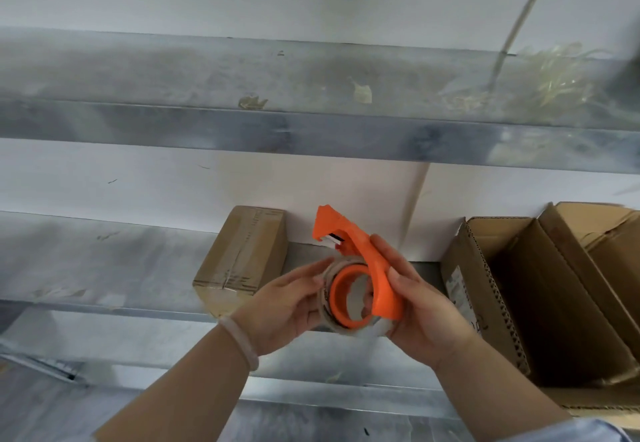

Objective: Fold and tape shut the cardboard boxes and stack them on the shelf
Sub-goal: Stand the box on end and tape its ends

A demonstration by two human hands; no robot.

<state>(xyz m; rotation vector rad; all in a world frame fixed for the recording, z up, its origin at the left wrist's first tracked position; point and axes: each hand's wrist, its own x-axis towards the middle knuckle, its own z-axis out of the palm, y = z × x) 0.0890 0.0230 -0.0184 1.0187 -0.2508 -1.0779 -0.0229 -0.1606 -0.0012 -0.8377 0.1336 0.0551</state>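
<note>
An orange tape dispenser point(360, 261) with a roll of clear tape point(341, 329) is held in front of the metal shelf. My right hand point(419, 306) grips the dispenser's handle from the right. My left hand point(287, 306) holds the tape roll from the left, with its fingertips on the roll's edge. One small taped cardboard box point(242, 258) sits on the middle shelf point(104, 268) behind my left hand. An open cardboard box point(540, 299) stands at the right with its flaps up.
The upper shelf point(242, 95) bears scraps of tape and a tangle of clear tape strips point(554, 78) at the right. A white wall lies behind the shelves. A lower metal shelf edge point(311, 393) runs below my arms.
</note>
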